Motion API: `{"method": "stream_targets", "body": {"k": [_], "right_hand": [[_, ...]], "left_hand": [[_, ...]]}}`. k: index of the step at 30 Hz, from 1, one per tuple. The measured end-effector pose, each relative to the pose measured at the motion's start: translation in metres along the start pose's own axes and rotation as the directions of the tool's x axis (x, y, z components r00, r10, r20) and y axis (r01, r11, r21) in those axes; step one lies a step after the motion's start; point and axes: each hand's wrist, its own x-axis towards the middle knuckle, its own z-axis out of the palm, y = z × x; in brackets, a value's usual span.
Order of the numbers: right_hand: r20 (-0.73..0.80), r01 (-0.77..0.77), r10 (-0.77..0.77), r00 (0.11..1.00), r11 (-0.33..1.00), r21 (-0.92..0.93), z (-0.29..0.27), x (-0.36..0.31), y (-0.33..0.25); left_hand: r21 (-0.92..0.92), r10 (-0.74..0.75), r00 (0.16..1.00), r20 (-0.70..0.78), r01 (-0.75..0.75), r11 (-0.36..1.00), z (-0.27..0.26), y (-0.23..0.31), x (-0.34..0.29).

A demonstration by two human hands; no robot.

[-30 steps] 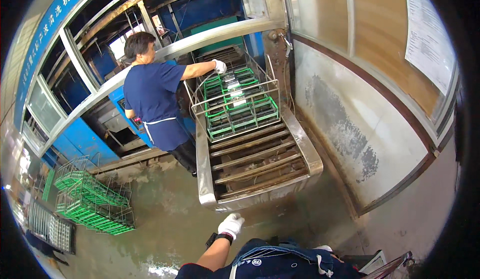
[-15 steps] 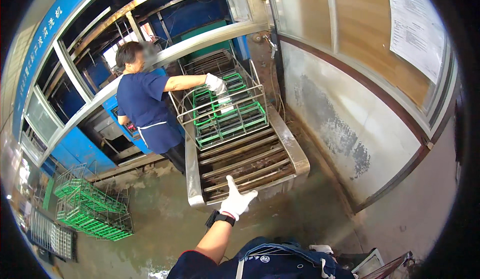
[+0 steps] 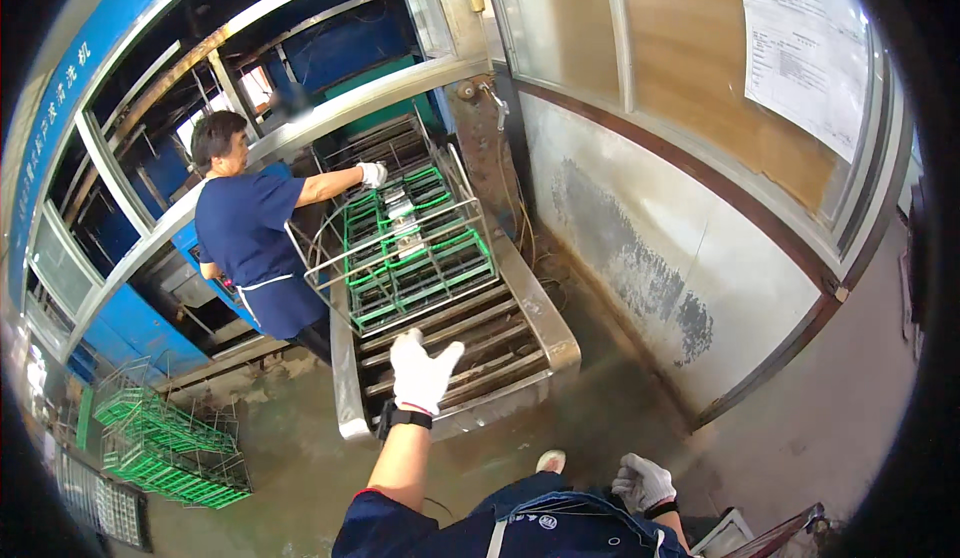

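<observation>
We see the green rack (image 3: 424,256) sitting on the rollers (image 3: 486,356), a shiny metal part (image 3: 405,223) inside it and a co-worker's gloved hand (image 3: 372,174) at its far end. Our left hand (image 3: 422,370) reaches over the near rollers toward it, thumb and fingers spread, empty, while our right hand (image 3: 643,483) curls closed by our apron (image 3: 560,523), its contents hidden.

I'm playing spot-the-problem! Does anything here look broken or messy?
Yes: the white panel on the right has a big grey, blotchy patch, as if its paint wore off. The floor looks wet and shiny too, but I can't tell whether something spilled.
</observation>
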Motion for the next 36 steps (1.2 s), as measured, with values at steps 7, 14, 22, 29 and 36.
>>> {"method": "stream_targets", "body": {"k": [7,14,22,29,36], "right_hand": [[0.106,0.065,-0.044,0.993,0.977,-0.202,0.007,0.064,-0.074],[0.383,0.456,-0.257,0.887,0.365,-0.812,0.011,0.128,-0.145],[0.678,0.710,-0.445,0.585,-0.123,-0.694,0.023,0.174,-0.192],[0.480,0.485,-0.144,0.865,0.481,-0.730,0.080,0.197,-0.229],[0.225,0.017,0.233,0.946,0.658,-0.753,0.166,0.255,-0.309]], "left_hand": [[0.209,0.055,0.990,-0.130,-0.027,0.978,0.007,0.023,0.089],[0.355,0.021,0.990,-0.136,0.029,0.935,0.034,0.046,0.189],[0.518,0.048,0.998,-0.046,-0.017,0.855,0.083,0.071,0.252],[0.481,0.002,0.996,-0.089,0.041,0.876,0.093,0.080,0.264],[0.469,-0.180,0.977,-0.113,0.212,0.857,0.090,0.098,0.272]]}}
